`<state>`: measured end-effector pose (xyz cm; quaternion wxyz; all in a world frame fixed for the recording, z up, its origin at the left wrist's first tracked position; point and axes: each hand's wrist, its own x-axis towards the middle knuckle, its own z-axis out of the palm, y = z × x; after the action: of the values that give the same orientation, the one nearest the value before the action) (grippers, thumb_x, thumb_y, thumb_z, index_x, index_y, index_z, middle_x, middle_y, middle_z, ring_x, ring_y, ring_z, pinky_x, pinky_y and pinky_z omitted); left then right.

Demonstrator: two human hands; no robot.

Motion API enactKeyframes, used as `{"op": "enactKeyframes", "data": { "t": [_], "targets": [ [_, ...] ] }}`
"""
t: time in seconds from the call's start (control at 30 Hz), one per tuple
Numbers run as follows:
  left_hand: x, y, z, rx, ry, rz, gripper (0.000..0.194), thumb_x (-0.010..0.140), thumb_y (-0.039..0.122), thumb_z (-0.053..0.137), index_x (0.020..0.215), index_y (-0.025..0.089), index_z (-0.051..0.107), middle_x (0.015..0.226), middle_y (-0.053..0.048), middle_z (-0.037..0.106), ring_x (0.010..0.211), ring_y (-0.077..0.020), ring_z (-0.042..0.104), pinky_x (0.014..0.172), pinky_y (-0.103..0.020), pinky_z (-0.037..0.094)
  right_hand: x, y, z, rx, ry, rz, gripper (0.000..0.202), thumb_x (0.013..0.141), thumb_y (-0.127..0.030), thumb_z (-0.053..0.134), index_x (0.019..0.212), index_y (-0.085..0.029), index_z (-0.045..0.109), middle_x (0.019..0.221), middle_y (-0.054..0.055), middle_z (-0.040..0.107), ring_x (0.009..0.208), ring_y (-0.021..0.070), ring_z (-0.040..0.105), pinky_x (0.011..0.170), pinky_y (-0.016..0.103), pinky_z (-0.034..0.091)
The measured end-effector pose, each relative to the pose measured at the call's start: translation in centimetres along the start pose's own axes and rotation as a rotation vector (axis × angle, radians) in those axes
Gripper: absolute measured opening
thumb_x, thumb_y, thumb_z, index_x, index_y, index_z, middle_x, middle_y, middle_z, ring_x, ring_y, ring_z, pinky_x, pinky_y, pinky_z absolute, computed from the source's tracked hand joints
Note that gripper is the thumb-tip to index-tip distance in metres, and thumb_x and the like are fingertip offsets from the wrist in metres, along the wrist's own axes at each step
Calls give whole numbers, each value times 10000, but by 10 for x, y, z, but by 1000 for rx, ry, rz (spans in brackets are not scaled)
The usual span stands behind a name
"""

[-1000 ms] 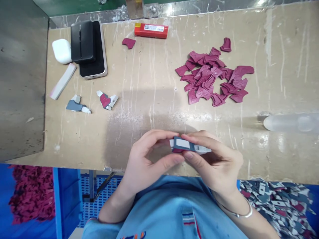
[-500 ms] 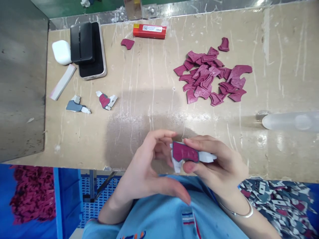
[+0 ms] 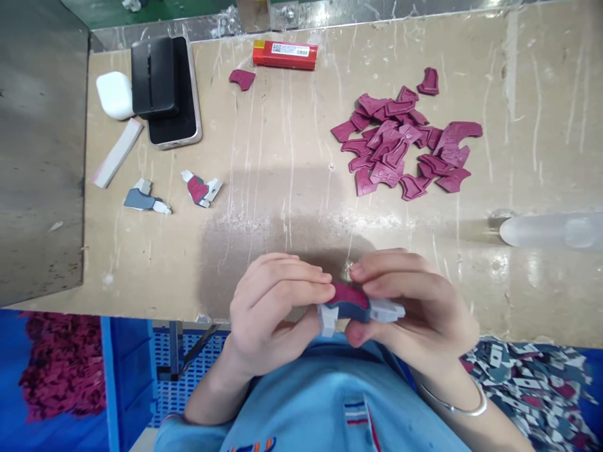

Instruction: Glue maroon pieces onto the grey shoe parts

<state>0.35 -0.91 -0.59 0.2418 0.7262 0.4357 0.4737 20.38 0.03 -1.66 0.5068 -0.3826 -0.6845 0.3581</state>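
Observation:
A small part with a maroon top, dark blue-grey edge and white ends [image 3: 349, 302] is held between both hands over the table's front edge. My left hand [image 3: 280, 307] pinches its left end, fingers on top. My right hand [image 3: 414, 301] grips its right side, thumb below and fingers above. Beyond the hands lies a loose pile of maroon pieces [image 3: 389, 144]. At the left, an assembled piece with a maroon top [image 3: 198, 188] and one with a blue-grey top [image 3: 141, 197] rest on the table.
A phone [image 3: 191, 94] lies under a black case [image 3: 155, 78], beside a white case [image 3: 115, 95] and a pale strip [image 3: 117, 154]. A red box [image 3: 285, 55] lies at the back, a translucent tube [image 3: 551, 230] at right. Bins hold maroon pieces [image 3: 63, 364] and mixed parts [image 3: 532, 389].
My left hand has closed from an open curve onto the part's left end. The part has tilted, so its front edge shows more. My right hand still holds it.

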Motion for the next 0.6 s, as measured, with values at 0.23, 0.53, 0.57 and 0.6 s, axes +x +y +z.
{"op": "enactKeyframes", "data": {
  "t": [0.23, 0.53, 0.57, 0.6],
  "targets": [
    [-2, 1, 0, -214, -96, -189, 221, 881, 114, 841, 1039, 237, 747, 998, -25, 865, 923, -190, 832, 900, -307, 674, -1, -3, 0, -119, -98, -79, 185, 1132, -366, 611, 1029, -230, 681, 891, 51, 805, 860, 220, 819, 786, 376, 703],
    [9, 4, 2, -281, -122, -174, 192, 898, 159, 892, 1011, 208, 745, 913, -43, 856, 798, -166, 830, 758, -200, 662, 5, -4, -4, -135, -105, -162, 218, 1165, -305, 512, 1052, -181, 651, 871, 68, 749, 834, 187, 763, 769, 323, 678],
    [13, 4, 2, -285, -142, -175, 183, 906, 173, 892, 1007, 205, 742, 899, -44, 848, 779, -161, 823, 736, -190, 652, 5, -3, -3, -109, -78, -157, 199, 1161, -296, 518, 1063, -183, 650, 874, 65, 743, 817, 183, 755, 756, 321, 676],
    [18, 3, 1, -286, -164, -170, 176, 917, 187, 887, 1008, 204, 737, 893, -45, 842, 766, -157, 817, 718, -184, 643, 5, -1, -3, -79, -43, -140, 181, 1154, -292, 532, 1068, -186, 651, 875, 62, 737, 799, 179, 746, 740, 317, 674]
  ]
}}
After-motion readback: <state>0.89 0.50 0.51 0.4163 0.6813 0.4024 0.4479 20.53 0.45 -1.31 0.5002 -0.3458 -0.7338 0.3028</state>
